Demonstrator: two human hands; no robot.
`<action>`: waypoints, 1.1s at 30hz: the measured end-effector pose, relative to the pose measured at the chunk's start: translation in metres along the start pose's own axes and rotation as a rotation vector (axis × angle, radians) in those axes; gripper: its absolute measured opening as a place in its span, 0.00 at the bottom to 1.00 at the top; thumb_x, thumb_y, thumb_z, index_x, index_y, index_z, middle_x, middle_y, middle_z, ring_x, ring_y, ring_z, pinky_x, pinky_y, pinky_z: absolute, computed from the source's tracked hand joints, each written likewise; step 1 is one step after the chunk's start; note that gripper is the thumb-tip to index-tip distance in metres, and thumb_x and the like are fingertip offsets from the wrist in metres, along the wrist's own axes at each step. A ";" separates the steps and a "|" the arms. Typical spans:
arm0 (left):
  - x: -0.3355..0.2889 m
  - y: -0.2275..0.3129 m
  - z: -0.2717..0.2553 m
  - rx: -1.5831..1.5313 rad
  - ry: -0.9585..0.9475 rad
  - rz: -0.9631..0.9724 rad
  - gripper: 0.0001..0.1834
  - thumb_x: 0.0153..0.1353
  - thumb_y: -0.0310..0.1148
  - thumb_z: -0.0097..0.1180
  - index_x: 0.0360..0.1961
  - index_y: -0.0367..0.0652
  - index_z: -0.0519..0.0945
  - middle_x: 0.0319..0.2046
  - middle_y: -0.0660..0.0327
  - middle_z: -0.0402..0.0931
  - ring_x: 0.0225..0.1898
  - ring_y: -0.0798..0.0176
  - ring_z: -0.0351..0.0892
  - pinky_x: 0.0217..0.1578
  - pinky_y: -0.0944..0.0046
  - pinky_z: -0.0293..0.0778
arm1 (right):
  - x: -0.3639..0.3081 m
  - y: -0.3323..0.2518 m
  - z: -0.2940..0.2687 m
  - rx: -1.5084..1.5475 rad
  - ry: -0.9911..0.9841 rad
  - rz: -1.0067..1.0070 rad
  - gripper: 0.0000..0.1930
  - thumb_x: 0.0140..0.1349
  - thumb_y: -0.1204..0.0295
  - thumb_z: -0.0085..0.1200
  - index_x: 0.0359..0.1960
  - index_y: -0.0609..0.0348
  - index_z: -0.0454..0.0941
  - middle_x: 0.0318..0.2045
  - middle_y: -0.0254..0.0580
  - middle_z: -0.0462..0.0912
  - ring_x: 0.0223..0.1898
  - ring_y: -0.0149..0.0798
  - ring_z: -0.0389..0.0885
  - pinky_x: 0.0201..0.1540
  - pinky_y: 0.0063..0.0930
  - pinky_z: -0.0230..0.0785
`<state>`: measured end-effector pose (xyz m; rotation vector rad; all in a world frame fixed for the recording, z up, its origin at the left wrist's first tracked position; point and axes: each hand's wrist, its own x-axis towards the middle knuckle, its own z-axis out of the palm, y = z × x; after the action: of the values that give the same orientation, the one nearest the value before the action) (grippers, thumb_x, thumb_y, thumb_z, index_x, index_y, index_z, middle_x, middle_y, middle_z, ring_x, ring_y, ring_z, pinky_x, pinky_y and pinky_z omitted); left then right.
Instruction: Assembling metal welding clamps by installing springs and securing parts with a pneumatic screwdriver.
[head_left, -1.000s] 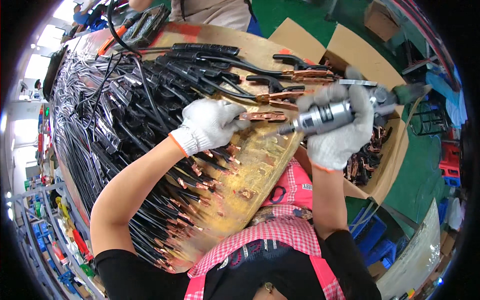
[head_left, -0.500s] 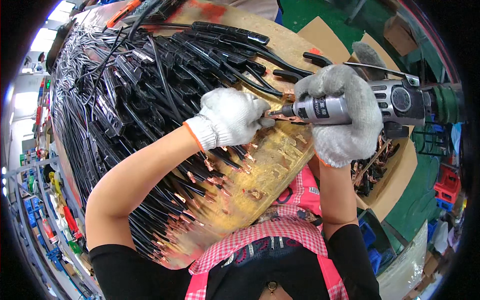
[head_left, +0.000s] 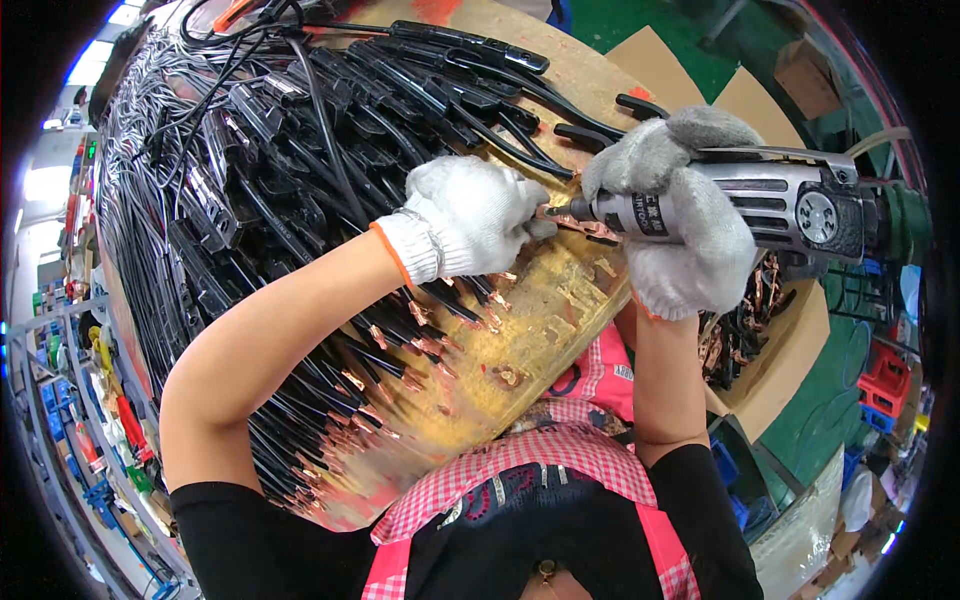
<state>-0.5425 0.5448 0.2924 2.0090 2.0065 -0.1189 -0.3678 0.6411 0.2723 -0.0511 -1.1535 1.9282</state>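
Note:
My left hand [head_left: 465, 215], in a white knit glove, pinches a copper-ended piece [head_left: 575, 222] over the table's near edge. Against that copper end rests the dark tip of a silver power tool [head_left: 780, 205], held level with its body pointing right. My right hand [head_left: 680, 215], in a worn grey-white glove, wraps round the tool's barrel, and a lever runs along its top. My fingers cover most of the copper piece. Black cables with bare copper ends [head_left: 415, 375] lie by my left forearm.
Black clamp-like handles and cables [head_left: 300, 150] are heaped across the wooden table [head_left: 500, 385]. At right, an open cardboard box [head_left: 785, 350] holds copper and black parts. Red and blue crates [head_left: 885, 380] stand on the green floor. Shelving [head_left: 60, 400] lines the left.
My right hand and the power tool have turned slightly, the tool's rear now a little lower and its round face more toward me. My left hand stays on the copper-ended piece.

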 end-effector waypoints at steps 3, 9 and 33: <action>-0.001 -0.004 0.010 0.010 0.081 0.023 0.12 0.59 0.47 0.59 0.40 0.56 0.83 0.20 0.56 0.80 0.24 0.47 0.82 0.25 0.48 0.77 | -0.002 0.002 0.005 -0.026 0.031 0.000 0.17 0.61 0.76 0.56 0.52 0.64 0.77 0.38 0.47 0.80 0.42 0.45 0.80 0.48 0.41 0.74; -0.001 0.003 0.001 -0.035 0.006 -0.038 0.15 0.62 0.49 0.58 0.35 0.50 0.84 0.22 0.53 0.81 0.29 0.44 0.84 0.29 0.45 0.77 | -0.007 0.000 0.013 -0.072 0.046 0.005 0.15 0.62 0.76 0.56 0.51 0.63 0.78 0.38 0.48 0.81 0.40 0.44 0.81 0.45 0.40 0.75; 0.035 0.029 0.021 -0.430 0.628 -0.137 0.15 0.59 0.39 0.62 0.43 0.43 0.81 0.32 0.53 0.82 0.35 0.52 0.83 0.40 0.56 0.78 | -0.115 -0.088 -0.135 -0.709 0.897 0.375 0.16 0.60 0.65 0.65 0.46 0.59 0.80 0.29 0.30 0.79 0.23 0.23 0.73 0.25 0.20 0.65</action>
<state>-0.5102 0.5737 0.2670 1.7535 2.2519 0.9408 -0.1802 0.6740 0.2173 -1.4343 -1.1432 1.3889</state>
